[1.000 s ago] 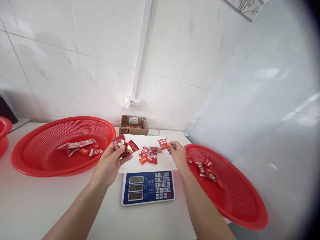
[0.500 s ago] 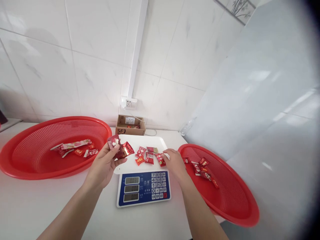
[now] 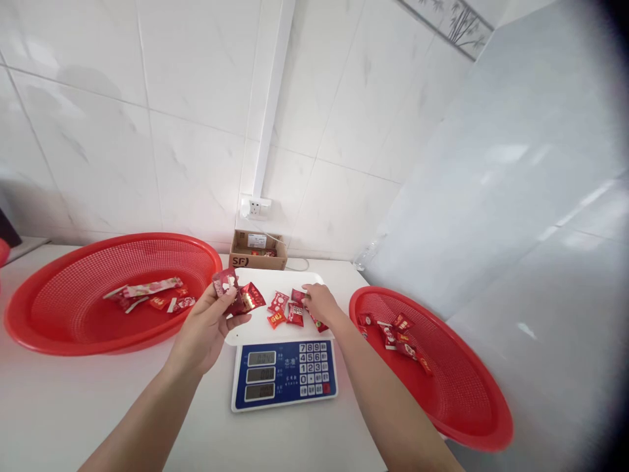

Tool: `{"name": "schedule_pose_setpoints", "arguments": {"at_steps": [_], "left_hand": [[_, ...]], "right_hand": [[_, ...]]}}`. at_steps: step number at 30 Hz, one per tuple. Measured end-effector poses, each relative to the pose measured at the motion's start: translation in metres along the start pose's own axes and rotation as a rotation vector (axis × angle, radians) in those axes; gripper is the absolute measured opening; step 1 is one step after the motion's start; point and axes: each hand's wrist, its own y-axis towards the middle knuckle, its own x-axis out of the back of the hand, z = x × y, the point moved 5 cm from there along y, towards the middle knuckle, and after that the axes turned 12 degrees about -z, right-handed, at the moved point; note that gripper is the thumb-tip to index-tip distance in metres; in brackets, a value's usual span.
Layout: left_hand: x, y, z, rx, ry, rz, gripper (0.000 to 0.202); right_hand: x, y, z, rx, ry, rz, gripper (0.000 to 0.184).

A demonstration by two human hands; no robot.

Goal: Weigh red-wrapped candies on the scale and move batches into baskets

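My left hand (image 3: 209, 321) is closed on wrapped candies (image 3: 228, 285), dark red and shiny red-gold, held over the left edge of the scale's white tray (image 3: 260, 278). Over the tray's right side, my right hand (image 3: 322, 305) has its fingers on the end of a dark red packet (image 3: 297, 295), partly covering it. Around these fingertips lie several more candies: a red-and-white dotted one (image 3: 278, 302), an orange-red one (image 3: 276, 320) and a red one (image 3: 295, 314). The blue keypad panel (image 3: 285, 373) of the scale faces me; its display digits are faint.
A red plastic basket (image 3: 54, 278) with several wrapped sweets stands on the left. Another red basket (image 3: 472, 393) with sweets is at the right, close to my right forearm. Behind the scale sits a cardboard box (image 3: 258, 262) below a wall socket (image 3: 255, 208).
My right hand has moved from the candy at the tray's right up and left to the dark red packet. My left hand still holds its candies. The view has shifted slightly.
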Motion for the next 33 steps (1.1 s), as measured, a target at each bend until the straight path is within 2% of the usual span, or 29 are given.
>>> {"name": "schedule_pose_setpoints", "arguments": {"at_steps": [6, 8, 12, 16, 20, 22, 26, 30, 33], "left_hand": [[-0.001, 0.0, 0.0, -0.005, 0.006, 0.012, 0.025], [-0.001, -0.001, 0.0, -0.01, 0.005, 0.008, 0.026], [-0.001, -0.002, -0.001, -0.023, 0.009, 0.016, 0.024], [-0.005, -0.004, -0.001, -0.032, 0.042, 0.045, 0.023], [-0.011, -0.008, 0.005, -0.05, 0.131, 0.112, 0.022], [-0.014, -0.012, 0.008, -0.057, 0.193, 0.153, 0.024], [-0.018, -0.019, 0.013, -0.057, 0.287, 0.219, 0.03], [-0.021, -0.024, 0.017, -0.032, 0.337, 0.284, 0.034], [-0.02, -0.022, 0.014, -0.062, 0.347, 0.244, 0.033]], "right_hand": [[0.014, -0.002, 0.002, -0.032, 0.085, -0.137, 0.031], [0.016, -0.004, 0.005, -0.028, 0.137, -0.145, 0.029], [0.027, -0.018, 0.02, -0.005, 0.305, -0.111, 0.02], [0.053, -0.044, 0.04, -0.038, 0.489, -0.098, 0.028], [0.068, -0.069, 0.062, -0.059, 0.849, 0.022, 0.029], [0.068, -0.077, 0.07, -0.079, 0.94, 0.077, 0.03], [0.068, -0.085, 0.081, -0.06, 0.888, 0.094, 0.026], [0.075, -0.089, 0.087, -0.005, 0.775, 0.038, 0.012], [0.08, -0.089, 0.078, -0.052, 0.786, -0.048, 0.013]]}}
